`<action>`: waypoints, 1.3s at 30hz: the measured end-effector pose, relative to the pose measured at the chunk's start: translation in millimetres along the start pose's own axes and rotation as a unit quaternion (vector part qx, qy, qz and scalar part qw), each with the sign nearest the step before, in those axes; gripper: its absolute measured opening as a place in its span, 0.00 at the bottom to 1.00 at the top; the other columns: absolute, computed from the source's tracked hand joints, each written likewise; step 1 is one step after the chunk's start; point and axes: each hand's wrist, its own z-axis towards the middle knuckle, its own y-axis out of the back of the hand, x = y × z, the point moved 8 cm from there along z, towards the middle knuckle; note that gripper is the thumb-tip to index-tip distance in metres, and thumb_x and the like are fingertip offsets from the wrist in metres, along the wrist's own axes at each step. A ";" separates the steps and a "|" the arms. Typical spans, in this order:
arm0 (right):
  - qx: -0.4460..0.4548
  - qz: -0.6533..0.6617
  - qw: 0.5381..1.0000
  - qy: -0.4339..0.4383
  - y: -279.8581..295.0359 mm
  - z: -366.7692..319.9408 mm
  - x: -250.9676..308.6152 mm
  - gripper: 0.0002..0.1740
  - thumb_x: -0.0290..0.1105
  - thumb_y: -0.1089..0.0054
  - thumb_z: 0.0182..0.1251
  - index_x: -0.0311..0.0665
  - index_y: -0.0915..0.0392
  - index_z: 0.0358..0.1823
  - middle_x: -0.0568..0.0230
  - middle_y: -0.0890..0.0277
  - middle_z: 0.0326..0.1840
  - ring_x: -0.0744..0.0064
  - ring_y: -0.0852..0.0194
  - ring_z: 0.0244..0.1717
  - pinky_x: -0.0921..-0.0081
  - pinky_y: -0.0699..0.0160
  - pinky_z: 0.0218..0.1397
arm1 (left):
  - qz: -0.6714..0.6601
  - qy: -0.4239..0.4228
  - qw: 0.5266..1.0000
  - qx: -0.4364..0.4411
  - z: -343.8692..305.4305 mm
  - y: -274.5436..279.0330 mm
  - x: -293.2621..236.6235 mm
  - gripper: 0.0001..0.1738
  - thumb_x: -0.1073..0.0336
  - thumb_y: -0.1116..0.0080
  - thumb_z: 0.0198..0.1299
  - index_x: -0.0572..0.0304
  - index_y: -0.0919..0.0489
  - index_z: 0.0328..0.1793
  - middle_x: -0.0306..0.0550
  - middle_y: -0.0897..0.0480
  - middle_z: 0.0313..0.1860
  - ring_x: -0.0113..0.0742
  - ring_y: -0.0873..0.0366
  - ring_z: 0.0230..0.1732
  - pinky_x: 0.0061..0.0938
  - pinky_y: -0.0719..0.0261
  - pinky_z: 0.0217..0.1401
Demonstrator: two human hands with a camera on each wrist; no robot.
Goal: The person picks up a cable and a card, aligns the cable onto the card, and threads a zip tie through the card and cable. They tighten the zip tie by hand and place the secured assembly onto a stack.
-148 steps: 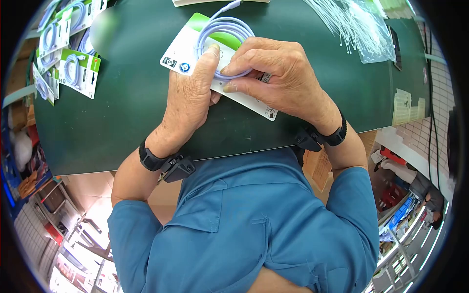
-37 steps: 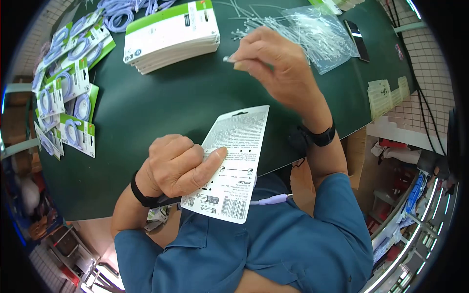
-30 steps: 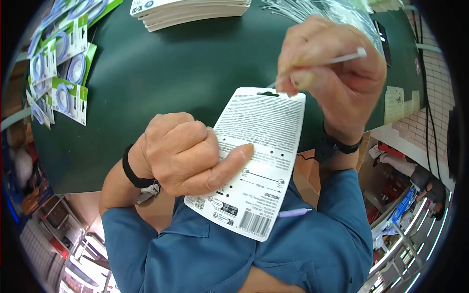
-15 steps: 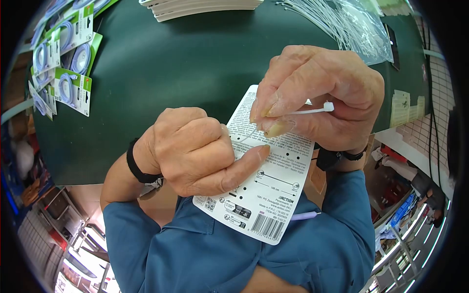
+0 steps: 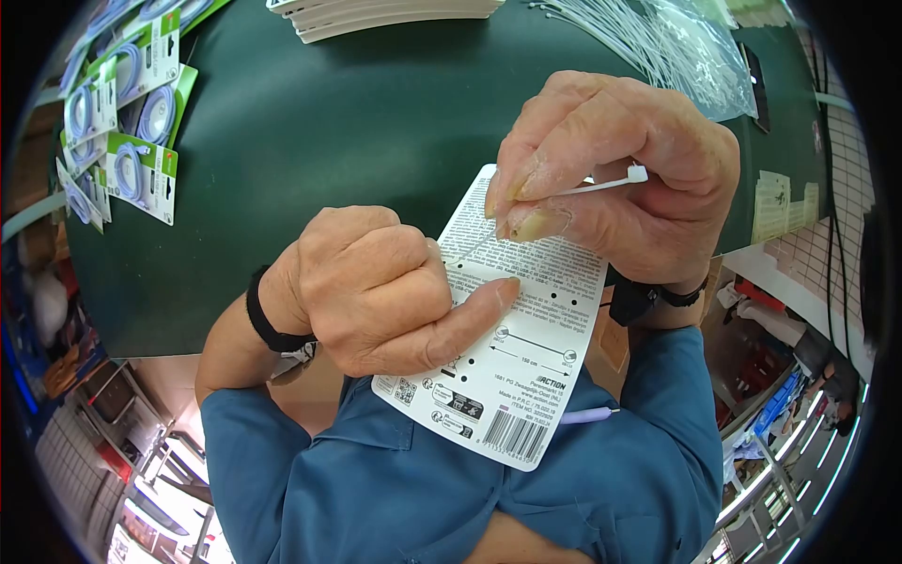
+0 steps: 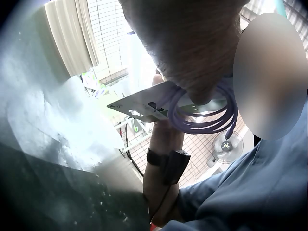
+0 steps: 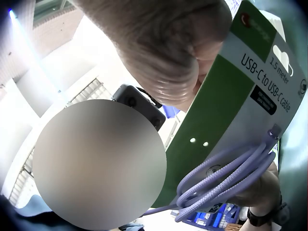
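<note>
My left hand (image 5: pixel 376 291) grips a cardboard packaging card (image 5: pixel 526 376), its printed back facing up and its lower end over my lap. The thumb lies along the printed back. On the card's other side a coiled lilac USB-C cable (image 7: pixel 226 180) lies against the front, and its plug (image 5: pixel 587 415) sticks out past the card's edge. My right hand (image 5: pixel 620 174) pinches a white cable tie (image 5: pixel 609 182) between thumb and fingers close over the card. The tie's head points right; its thin tail runs down to a hole near my left fingers.
Finished-looking carded cables (image 5: pixel 141 174) lie heaped at the table's left. A stack of cards (image 5: pixel 395 19) stands at the far edge of view. Loose cable ties (image 5: pixel 611 38) and a clear plastic bag (image 5: pixel 700 70) lie at the back right, beside a dark phone (image 5: pixel 754 89).
The card, first held face up with the coil, has been turned over. My right hand has taken a cable tie from the back and brought it down to the card; lately it shifts only slightly.
</note>
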 end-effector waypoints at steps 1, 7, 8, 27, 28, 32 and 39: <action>-0.002 0.000 1.000 -0.001 0.2 0.0 -0.2 0.11 0.13 0.24 0.57 0.29 0.17 0.38 0.49 0.14 0.33 0.64 0.11 0.34 0.75 0.14 0.34 | -0.001 0.001 1.000 0.001 0.0 -0.1 0.0 0.26 0.61 0.26 0.46 0.61 0.11 0.54 0.30 0.36 0.22 0.22 0.36 0.21 0.20 0.45 0.19; 0.016 -0.021 0.999 -0.018 -3.2 -0.6 -1.9 0.11 0.13 0.23 0.57 0.29 0.16 0.37 0.49 0.14 0.33 0.64 0.10 0.35 0.75 0.15 0.34 | -0.004 0.005 1.000 0.010 0.2 -0.3 -0.1 0.27 0.61 0.26 0.46 0.61 0.11 0.54 0.30 0.36 0.22 0.22 0.36 0.21 0.20 0.44 0.19; 0.014 -0.022 0.999 -0.021 -3.4 -0.8 -2.5 0.10 0.13 0.23 0.57 0.29 0.16 0.37 0.49 0.14 0.33 0.64 0.10 0.35 0.75 0.15 0.34 | -0.004 0.005 1.000 0.010 0.1 -0.2 -0.1 0.27 0.61 0.26 0.46 0.61 0.11 0.54 0.30 0.36 0.22 0.22 0.36 0.21 0.20 0.44 0.19; 0.130 -0.032 0.985 -0.112 -18.0 -5.7 -23.1 0.11 0.18 0.22 0.51 0.35 0.14 0.34 0.59 0.14 0.34 0.67 0.13 0.33 0.75 0.17 0.36 | -0.003 0.077 0.997 -0.013 2.1 -0.7 2.7 0.27 0.63 0.22 0.36 0.57 0.09 0.49 0.40 0.16 0.33 0.32 0.20 0.28 0.25 0.25 0.27; 0.126 -0.028 0.986 -0.109 -17.8 -5.3 -22.7 0.11 0.17 0.22 0.52 0.35 0.14 0.35 0.60 0.14 0.34 0.69 0.13 0.33 0.76 0.18 0.36 | -0.002 0.073 0.997 -0.013 2.7 -1.6 2.8 0.27 0.63 0.22 0.36 0.57 0.09 0.49 0.40 0.16 0.33 0.32 0.20 0.28 0.25 0.25 0.27; 0.055 -0.009 0.991 -0.118 -5.2 -2.6 -16.8 0.11 0.16 0.25 0.58 0.32 0.16 0.41 0.58 0.14 0.37 0.72 0.15 0.34 0.78 0.20 0.35 | -0.020 0.084 0.996 -0.032 5.3 0.4 6.2 0.25 0.64 0.22 0.43 0.58 0.09 0.52 0.37 0.21 0.31 0.30 0.24 0.26 0.23 0.29 0.23; -0.240 -0.054 0.968 0.051 55.4 -14.5 6.6 0.11 0.14 0.36 0.69 0.28 0.21 0.51 0.52 0.19 0.42 0.73 0.21 0.32 0.81 0.25 0.32 | -0.145 0.306 0.926 -0.165 2.1 20.3 50.5 0.19 0.68 0.25 0.55 0.63 0.12 0.53 0.40 0.18 0.34 0.28 0.22 0.27 0.24 0.26 0.23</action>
